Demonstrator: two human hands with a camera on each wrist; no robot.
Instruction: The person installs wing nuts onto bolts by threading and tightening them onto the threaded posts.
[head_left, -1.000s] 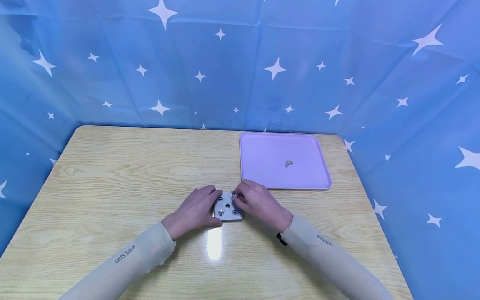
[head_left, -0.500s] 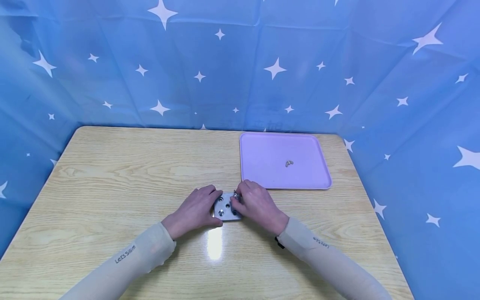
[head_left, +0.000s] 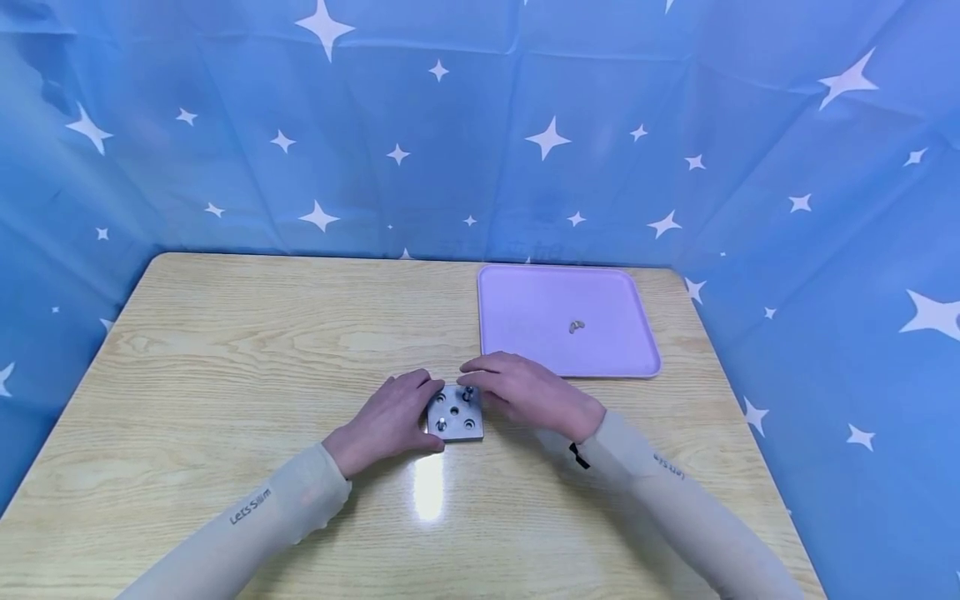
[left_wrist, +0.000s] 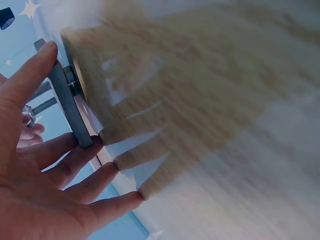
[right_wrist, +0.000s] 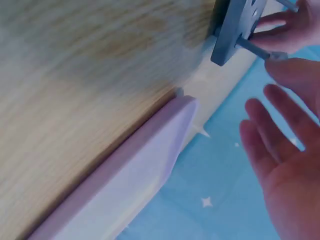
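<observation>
A square metal plate (head_left: 454,412) with several holes stands on the table, its left side between the thumb and fingers of my left hand (head_left: 393,417). In the left wrist view, that hand grips the plate (left_wrist: 69,97) by its opposite edges. One bolt (head_left: 442,425) stands up in the near left hole. Another bolt (head_left: 468,393) rises from the far right hole, right beside my right hand (head_left: 536,392). Seen from the right wrist, the right hand (right_wrist: 295,165) has its fingers spread apart, and a fingertip touches the head of the bolt (right_wrist: 254,48).
A purple tray (head_left: 525,287) lies at the back right of the wooden table (head_left: 285,333), just behind the right hand. Several small metal pieces (head_left: 576,326) lie on it. A blue star-patterned curtain (head_left: 480,125) hangs behind the table.
The right hand's fingers were closed around the far right bolt; they have since loosened and straightened, showing the bolt upright. The left hand and plate have stayed in place.
</observation>
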